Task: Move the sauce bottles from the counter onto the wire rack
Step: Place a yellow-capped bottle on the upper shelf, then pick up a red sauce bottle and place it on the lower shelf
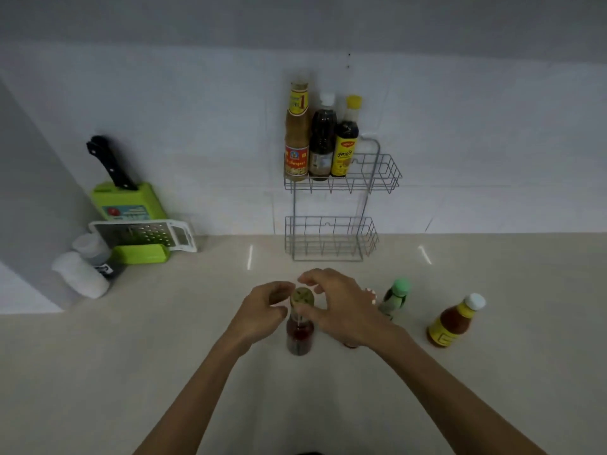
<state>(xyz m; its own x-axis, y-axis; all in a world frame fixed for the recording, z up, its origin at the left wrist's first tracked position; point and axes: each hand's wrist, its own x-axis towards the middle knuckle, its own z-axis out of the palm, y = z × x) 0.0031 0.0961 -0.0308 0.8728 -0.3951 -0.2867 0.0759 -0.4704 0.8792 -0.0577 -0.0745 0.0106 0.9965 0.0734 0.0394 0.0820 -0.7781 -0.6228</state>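
Note:
A two-tier wire rack point(381, 174) hangs on the white wall above the counter. Its upper basket holds three tall sauce bottles point(323, 139); the lower basket point(369, 238) holds nothing. On the counter stands a red sauce bottle with a gold cap point(299, 338). My left hand point(262, 308) and my right hand point(335, 305) curl around its neck and cap from either side. Right of my hands stand a green-capped bottle point(394, 298) and an orange sauce bottle with a yellow label point(455, 323). Another bottle is mostly hidden behind my right hand.
At the left of the beige counter point(197, 339) stands a green knife block point(128, 198) with a black-handled knife, a white grater point(144, 236) and two white-capped containers point(82, 274). A grey wall panel closes the far left.

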